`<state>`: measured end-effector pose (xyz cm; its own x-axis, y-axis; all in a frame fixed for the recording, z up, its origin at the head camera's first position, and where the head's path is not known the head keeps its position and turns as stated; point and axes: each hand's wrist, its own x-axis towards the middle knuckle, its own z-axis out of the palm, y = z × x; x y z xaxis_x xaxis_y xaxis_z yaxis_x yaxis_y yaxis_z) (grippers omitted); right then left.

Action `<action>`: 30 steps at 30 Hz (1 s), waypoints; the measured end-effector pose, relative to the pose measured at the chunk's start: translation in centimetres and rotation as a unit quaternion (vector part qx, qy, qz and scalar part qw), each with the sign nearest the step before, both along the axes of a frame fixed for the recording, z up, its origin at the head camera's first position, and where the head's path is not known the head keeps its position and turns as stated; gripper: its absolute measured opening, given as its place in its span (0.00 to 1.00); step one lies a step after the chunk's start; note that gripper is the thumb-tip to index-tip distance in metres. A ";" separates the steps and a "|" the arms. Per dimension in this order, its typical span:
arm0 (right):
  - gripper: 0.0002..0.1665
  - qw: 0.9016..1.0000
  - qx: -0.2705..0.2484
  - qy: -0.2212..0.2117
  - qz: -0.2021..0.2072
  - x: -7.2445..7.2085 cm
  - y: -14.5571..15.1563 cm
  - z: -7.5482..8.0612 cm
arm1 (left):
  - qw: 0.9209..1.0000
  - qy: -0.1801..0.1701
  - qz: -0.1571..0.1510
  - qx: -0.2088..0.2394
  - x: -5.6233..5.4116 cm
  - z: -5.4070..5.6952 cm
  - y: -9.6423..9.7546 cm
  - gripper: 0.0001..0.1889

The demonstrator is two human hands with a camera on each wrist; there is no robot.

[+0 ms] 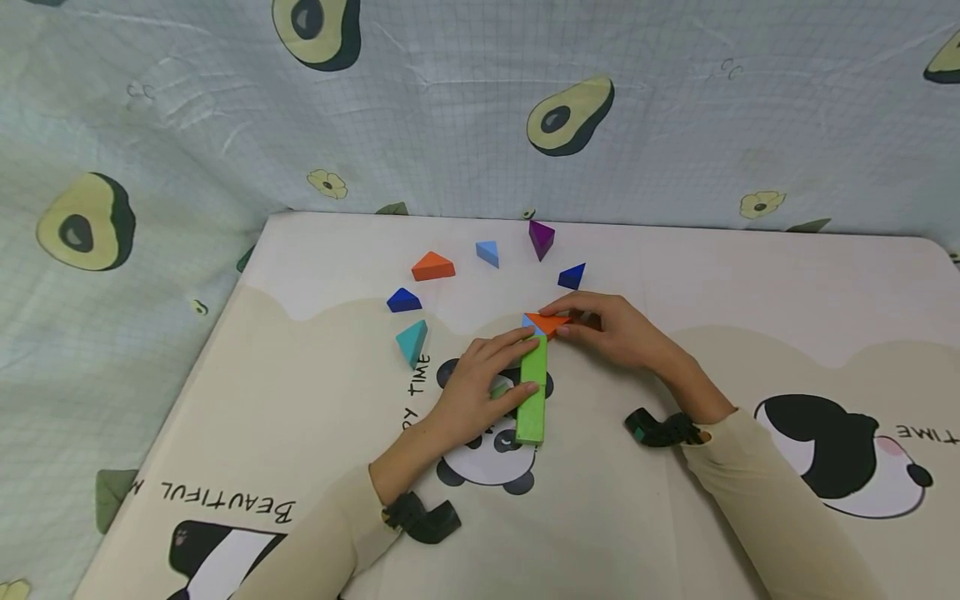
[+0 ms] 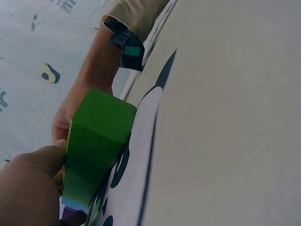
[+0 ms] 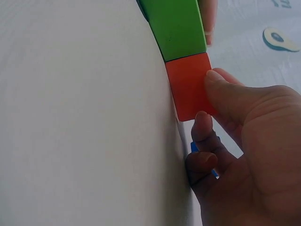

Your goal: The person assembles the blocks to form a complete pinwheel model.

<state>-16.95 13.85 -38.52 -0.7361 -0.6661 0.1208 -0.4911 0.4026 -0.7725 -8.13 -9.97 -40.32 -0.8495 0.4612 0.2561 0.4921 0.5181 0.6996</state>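
My right hand (image 1: 618,329) pinches an orange triangular block (image 1: 552,322) between thumb and fingers. It sits against a light blue triangular block (image 1: 529,323) at the far end of a row of two green blocks (image 1: 532,408). In the right wrist view, the orange block's square face (image 3: 188,89) lines up with the end of the green block (image 3: 176,28). My left hand (image 1: 480,387) rests on the row with fingers extended. Its thumb presses the green block (image 2: 96,136) from above, and its fingertips touch near the light blue block.
Beyond the hands lie loose triangular blocks: teal (image 1: 412,342), dark blue (image 1: 403,301), orange (image 1: 432,267), light blue (image 1: 487,253), purple (image 1: 541,239) and another dark blue (image 1: 572,276). A printed cloth (image 1: 600,500) covers the table, and an avocado-patterned curtain (image 1: 450,108) hangs behind.
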 end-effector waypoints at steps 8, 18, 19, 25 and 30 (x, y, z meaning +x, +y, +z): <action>0.20 1.000 0.002 -0.006 -0.003 0.1 0.1 0.1 | 1.000 -0.001 -0.002 0.007 0.0 0.0 0.0 0.29; 0.20 1.000 0.009 -0.011 -0.002 0.0 0.1 0.0 | 1.000 -0.004 0.003 0.004 -0.1 -0.1 0.0 0.29; 0.20 1.000 0.009 -0.010 -0.003 0.0 0.1 0.0 | 1.000 -0.003 0.003 0.005 -0.1 -0.1 0.0 0.29; 0.20 1.000 0.006 -0.009 -0.001 0.0 0.0 0.0 | 1.000 0.002 0.004 0.007 0.0 -0.1 0.0 0.28; 0.20 1.000 0.002 -0.008 0.000 0.0 0.0 0.0 | 1.000 -0.004 0.000 0.006 0.0 0.0 0.0 0.28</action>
